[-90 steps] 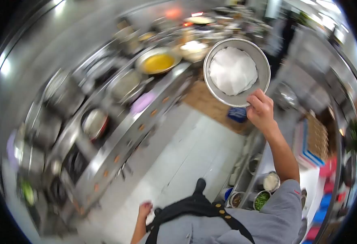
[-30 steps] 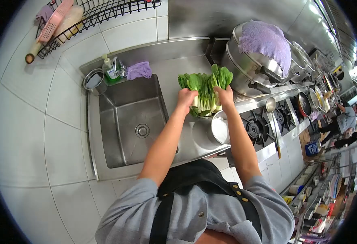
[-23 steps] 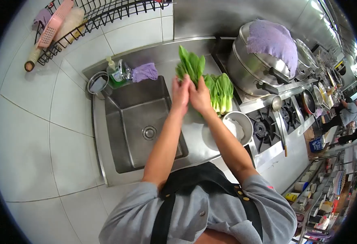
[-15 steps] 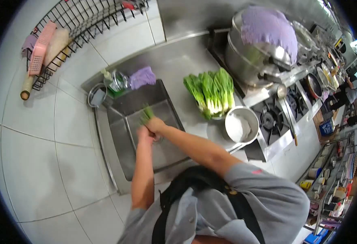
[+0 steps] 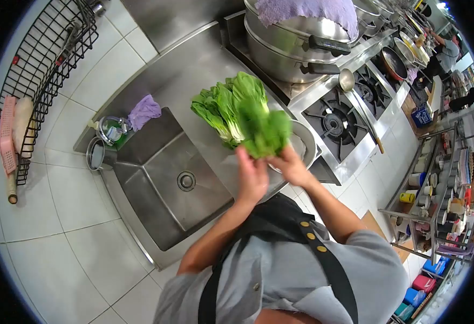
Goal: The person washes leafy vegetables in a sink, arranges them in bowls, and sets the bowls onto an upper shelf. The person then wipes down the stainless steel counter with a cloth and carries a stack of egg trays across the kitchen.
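Note:
A bunch of leafy greens [image 5: 265, 132], blurred by motion, is up in front of me over the counter, beside the pot. My right hand [image 5: 291, 165] grips its lower end from the right. From the left, my left hand [image 5: 252, 175] presses against the same bunch, its fingers pointing up and partly smeared. Just behind lies a pile of bok choy [image 5: 223, 108] with pale stems, on the steel counter. A light-coloured pot [image 5: 309, 135] stands to the right, partly hidden by the bunch and my right hand.
The steel sink [image 5: 156, 189] with its drain is at left. A purple cloth [image 5: 144, 112], a soap bottle [image 5: 113, 129] and a metal cup [image 5: 96, 154] sit at its corner. A large steamer pot [image 5: 285, 48], gas burners [image 5: 334, 123] and a ladle [image 5: 347, 80] are at right.
Both hands have moved up and right from the sink to the counter by the pot, bringing the greens with them. The view has shifted too.

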Demonstrator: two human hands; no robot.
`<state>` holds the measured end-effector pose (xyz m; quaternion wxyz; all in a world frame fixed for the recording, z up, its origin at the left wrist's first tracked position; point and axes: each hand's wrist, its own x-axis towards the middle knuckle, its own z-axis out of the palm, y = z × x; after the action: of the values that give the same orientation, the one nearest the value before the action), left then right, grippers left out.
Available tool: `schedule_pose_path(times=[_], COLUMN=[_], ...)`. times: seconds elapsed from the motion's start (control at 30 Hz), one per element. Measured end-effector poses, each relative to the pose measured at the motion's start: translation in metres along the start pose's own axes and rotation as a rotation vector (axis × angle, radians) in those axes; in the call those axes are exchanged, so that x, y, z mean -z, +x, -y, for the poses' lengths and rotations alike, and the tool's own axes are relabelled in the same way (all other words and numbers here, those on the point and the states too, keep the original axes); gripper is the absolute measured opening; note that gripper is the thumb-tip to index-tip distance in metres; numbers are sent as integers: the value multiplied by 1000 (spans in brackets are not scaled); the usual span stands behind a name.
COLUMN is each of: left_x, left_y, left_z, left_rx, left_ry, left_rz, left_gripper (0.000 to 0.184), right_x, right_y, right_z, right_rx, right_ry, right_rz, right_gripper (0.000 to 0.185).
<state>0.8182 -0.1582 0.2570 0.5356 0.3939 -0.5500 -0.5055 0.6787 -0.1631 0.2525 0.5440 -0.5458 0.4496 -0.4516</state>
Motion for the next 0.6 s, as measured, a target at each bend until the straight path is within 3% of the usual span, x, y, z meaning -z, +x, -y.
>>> schedule_pose_path(times=[0.07,0.1,0.17,0.27,0.3,0.33,0.4,0.43,0.47,0.5,0.53,0.57,0.6], left_x=[-40,-52,-58,-44,-32,-24,-2,11,28,46,68,84,89], left_y=[14,17,14,2,-4,-5,0,3,12,29,48,66,78], left_z=[29,40,54,64,67,44,23,17,20,32,65,91,90], left_rx=[-16,19,61,34,4,112,-105,-218,-186,-154,74,305,443], left_ry=[-61,86,244,291,311,249,388,457,561,661,622,572,451], left_rz=[44,39,116,89,111,117,-55,-136,-311,-488,-610,-730,-539], left_gripper=[45,45,47,32,29,26,22,21,21,23,34,44,51], right_x=[40,53,70,103,103,110,110,103,101,86,77,64,51], right_y=[-13,-13,-21,-30,-28,-23,-1,23,50,75,101,125,140], right_z=[-5,-14,-19,-6,22,30,51,59,35,30,9,7,-5], right_rx=[-198,-156,-136,-55,-107,-116,-113,-257,-99,-146,-146,-326,-365], right_ry=[196,227,-73,-637,-590,-524,-433,-544,-624,-724,-806,-819,-887], right_rz=[-140,-150,-133,142,153,162,78,-10,-87,-153,-153,-73,-66], right_gripper=[46,46,48,49,50,49,44,34,34,46,59,68,71])
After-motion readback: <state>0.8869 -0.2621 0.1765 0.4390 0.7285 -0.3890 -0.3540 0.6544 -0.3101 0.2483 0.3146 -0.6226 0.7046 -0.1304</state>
